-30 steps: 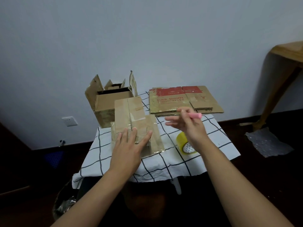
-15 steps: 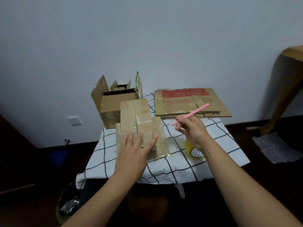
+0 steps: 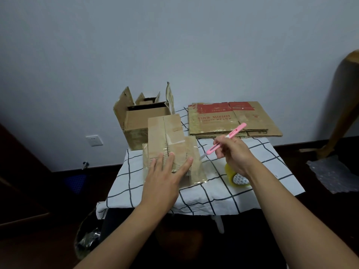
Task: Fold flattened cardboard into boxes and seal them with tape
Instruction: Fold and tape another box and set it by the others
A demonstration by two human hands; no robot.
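A small folded cardboard box with clear tape along its top stands on the checked tablecloth. My left hand presses flat on the box's near end, fingers straight. My right hand grips a pink utility knife, its blade pointing down-left at the box's right flap. A roll of clear yellowish tape lies on the cloth under my right wrist. Flattened cardboard sheets with red print lie stacked at the table's back right.
An open cardboard box with raised flaps stands at the back left, touching the taped box. A bin sits on the floor at lower left. Bubble wrap and a wooden furniture leg are to the right.
My right hand turned the pink knife from level to blade-down and brought its tip close to the box's right side. My left hand stayed on the box.
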